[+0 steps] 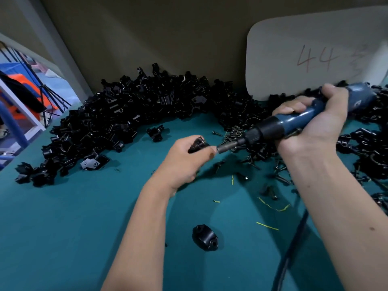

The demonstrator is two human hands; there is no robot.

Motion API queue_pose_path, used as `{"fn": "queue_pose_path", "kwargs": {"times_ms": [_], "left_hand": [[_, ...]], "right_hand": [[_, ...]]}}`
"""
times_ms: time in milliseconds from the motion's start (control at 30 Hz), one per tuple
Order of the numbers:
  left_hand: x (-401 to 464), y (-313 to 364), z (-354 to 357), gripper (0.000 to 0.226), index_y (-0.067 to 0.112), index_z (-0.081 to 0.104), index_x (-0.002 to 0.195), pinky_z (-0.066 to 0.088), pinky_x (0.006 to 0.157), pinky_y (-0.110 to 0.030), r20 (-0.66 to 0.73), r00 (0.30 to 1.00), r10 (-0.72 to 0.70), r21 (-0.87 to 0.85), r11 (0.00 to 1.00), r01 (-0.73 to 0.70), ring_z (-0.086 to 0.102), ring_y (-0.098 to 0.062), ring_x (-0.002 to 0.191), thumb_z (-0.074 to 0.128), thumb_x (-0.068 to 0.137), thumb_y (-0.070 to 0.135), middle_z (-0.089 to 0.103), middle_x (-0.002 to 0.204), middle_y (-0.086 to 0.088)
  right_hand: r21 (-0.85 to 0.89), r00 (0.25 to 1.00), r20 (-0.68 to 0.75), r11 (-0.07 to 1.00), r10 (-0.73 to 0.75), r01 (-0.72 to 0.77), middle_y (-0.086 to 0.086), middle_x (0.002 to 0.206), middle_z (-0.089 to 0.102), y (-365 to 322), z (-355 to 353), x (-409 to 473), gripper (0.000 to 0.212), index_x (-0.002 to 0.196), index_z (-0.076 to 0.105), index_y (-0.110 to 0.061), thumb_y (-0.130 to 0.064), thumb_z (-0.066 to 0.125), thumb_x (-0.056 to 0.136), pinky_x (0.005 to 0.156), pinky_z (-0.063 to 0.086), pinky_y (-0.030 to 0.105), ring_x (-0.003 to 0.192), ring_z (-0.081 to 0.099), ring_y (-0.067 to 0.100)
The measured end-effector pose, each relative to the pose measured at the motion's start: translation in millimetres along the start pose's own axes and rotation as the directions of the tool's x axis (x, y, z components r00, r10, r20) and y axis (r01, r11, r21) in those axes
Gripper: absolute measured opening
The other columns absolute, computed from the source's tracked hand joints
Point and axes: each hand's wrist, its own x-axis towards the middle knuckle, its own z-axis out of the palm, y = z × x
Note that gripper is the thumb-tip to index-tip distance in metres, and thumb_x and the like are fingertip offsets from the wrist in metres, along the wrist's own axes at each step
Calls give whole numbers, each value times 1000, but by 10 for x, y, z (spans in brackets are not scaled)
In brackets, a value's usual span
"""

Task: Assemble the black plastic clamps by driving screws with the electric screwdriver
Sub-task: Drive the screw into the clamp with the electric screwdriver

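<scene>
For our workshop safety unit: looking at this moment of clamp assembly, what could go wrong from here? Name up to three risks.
1. The left hand holds the clamp right at the screwdriver tip; a slip could jab its fingers.
2. The clamp is held in the air, so it may twist as the screw bites.
3. Loose screws scattered by the right hand could roll or get knocked away.

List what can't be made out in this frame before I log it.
- Head view: whether a screw sits on the electric screwdriver bit; the left hand fingers cover the tip.
- Most of the clamp in that hand is hidden.
- The writing after "44" on the white board is blurred.
</scene>
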Motion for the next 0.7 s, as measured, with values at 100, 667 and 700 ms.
{"fn": "queue_pose_path", "kwargs": {"times_ms": [100, 667, 700], "left_hand": [[60, -110, 51, 46, 19, 49, 68, 29, 50, -29, -55, 980, 190, 279, 946, -168, 36, -10, 48, 79, 75, 52, 43, 56, 13], [101, -179, 0, 50, 22, 47, 68, 31, 51, -25, -23, 939, 342, 345, 885, -314, 38, -6, 53, 78, 74, 61, 43, 56, 14], [103, -179, 2, 50, 22, 47, 68, 31, 51, -24, -24, 938, 346, 345, 883, -317, 38, -6, 53, 78, 74, 61, 43, 56, 14]], "right_hand": [[-109, 989, -104, 989, -107, 96, -3, 64, 50, 102, -12, 5, 26, 96, 46, -14, -25, 69, 91, 51, 43, 24, 49, 46, 12], [-136, 975, -162, 982, -154, 132, -2, 64, 48, 87, -63, 82, 40, 114, 37, -17, -25, 68, 89, 53, 41, 25, 50, 44, 14], [-137, 975, -160, 982, -152, 131, -2, 64, 48, 83, -63, 84, 39, 113, 37, -17, -25, 67, 89, 53, 41, 25, 50, 44, 14]]}}
